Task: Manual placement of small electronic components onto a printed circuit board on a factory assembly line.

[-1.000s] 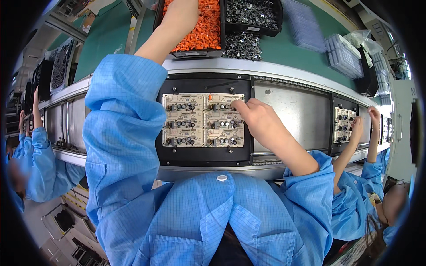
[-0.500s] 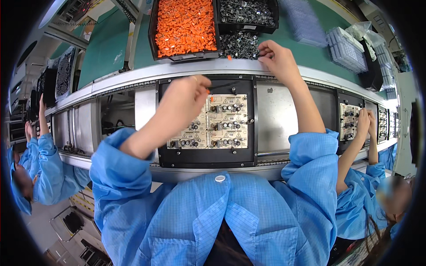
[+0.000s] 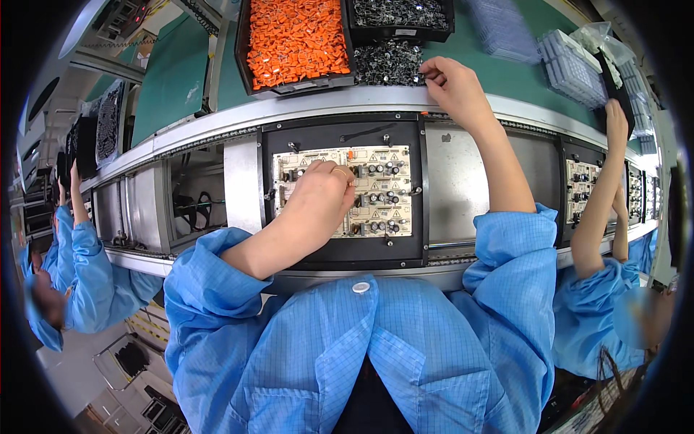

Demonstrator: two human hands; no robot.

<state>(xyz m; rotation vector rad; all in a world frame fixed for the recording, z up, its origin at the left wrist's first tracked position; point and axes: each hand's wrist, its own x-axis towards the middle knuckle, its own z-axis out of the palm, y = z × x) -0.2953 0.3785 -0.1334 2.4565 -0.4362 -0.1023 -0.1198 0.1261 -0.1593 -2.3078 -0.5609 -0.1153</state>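
My left hand is over the tan circuit boards, its fingers pinched together and pointing down at the middle of the panel. What lies between those fingertips is hidden. A small orange component stands on the panel's upper row, just beyond this hand. The panel, with several black capacitors, rests in a black carrier frame. My right hand reaches to the right edge of a bin of small dark metal-and-black parts. Its thumb and fingers are closed at the parts; whatever they hold cannot be made out.
A black bin of orange components and a second bin of dark parts stand beyond the rail. Clear plastic trays are at far right. Co-workers in blue sit on both sides; the right one's arm reaches across the line.
My left hand, with an orange bit showing at its fingertips before, has come down onto the boards. My right hand stays at the dark parts. The right co-worker's hand has risen toward the trays.
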